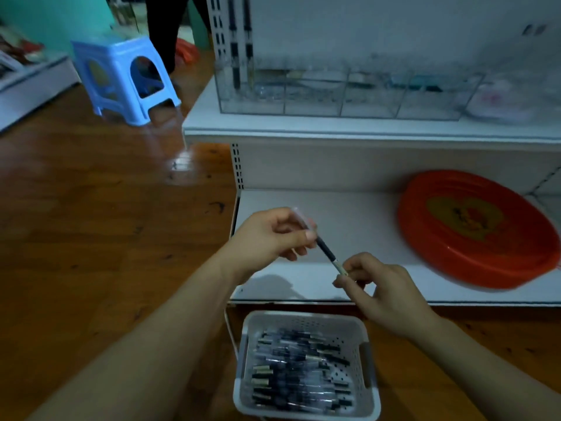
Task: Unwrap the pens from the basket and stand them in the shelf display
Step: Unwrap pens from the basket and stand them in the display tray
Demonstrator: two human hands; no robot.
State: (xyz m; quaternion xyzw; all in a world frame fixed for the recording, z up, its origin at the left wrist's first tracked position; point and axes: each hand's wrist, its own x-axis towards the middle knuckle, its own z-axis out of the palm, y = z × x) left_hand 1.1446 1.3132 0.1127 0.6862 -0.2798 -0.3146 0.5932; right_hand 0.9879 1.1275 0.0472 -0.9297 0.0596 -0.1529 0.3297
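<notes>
Pen (pixel 327 253) spans both hands; left fingers (pixel 306 235) pinch its wrapper, right fingers (pixel 349 273) its tip.

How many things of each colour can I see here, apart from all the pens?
Red: 1, the round tray on the lower shelf.
Blue: 1, the plastic stool on the floor.
White: 1, the basket holding wrapped pens.
Clear: 1, the divided display case on the upper shelf.
Total: 4

The left hand and right hand hold one pen between them.
</notes>
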